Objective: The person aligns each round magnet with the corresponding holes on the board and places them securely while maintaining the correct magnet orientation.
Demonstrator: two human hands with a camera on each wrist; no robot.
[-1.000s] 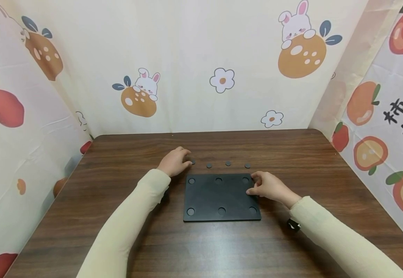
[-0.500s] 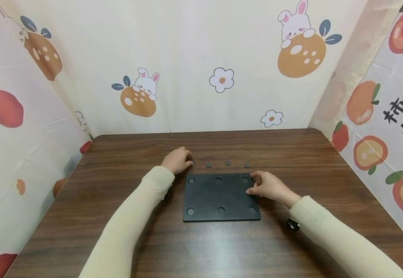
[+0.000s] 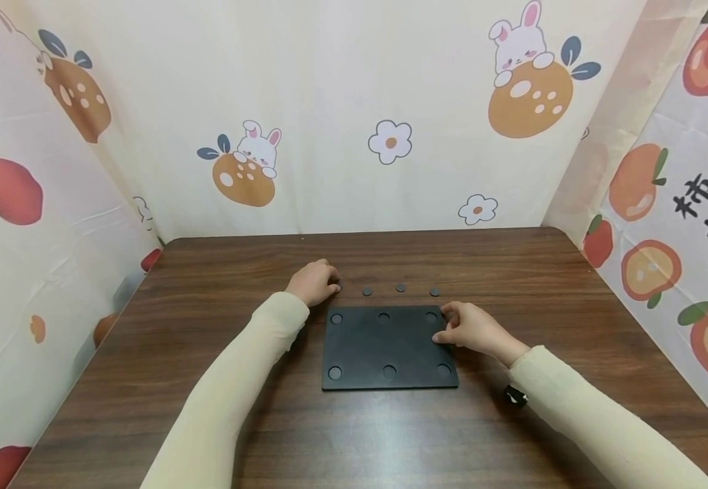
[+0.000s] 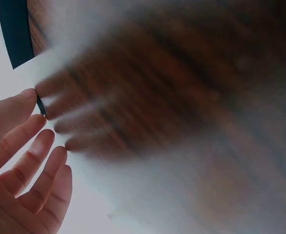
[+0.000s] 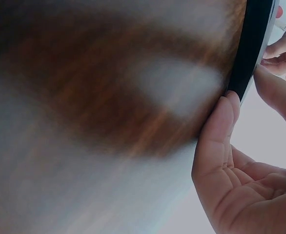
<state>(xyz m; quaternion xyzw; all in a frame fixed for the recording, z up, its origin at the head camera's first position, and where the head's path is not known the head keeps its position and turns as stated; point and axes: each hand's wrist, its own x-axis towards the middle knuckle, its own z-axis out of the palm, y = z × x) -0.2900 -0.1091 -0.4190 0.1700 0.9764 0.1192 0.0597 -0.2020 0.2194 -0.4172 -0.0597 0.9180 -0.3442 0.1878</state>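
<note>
A flat black board with several round recesses lies on the brown table. At its right edge, my right hand grips it, fingers at the rim and thumb reaching onto the top; the right wrist view shows the board between thumb and fingers. Beyond the board's far left corner, my left hand pinches a small black disc between thumb and index finger, still down at the tabletop. Three similar discs lie behind the board: one disc, a second disc and a third disc.
The wood-grain table reaches to a printed curtain at the back and more printed cloth on both sides. A dark wrist device shows under the right sleeve.
My left hand has shifted slightly right and closed its fingertips on the leftmost disc. The right hand and the board have stayed in place.
</note>
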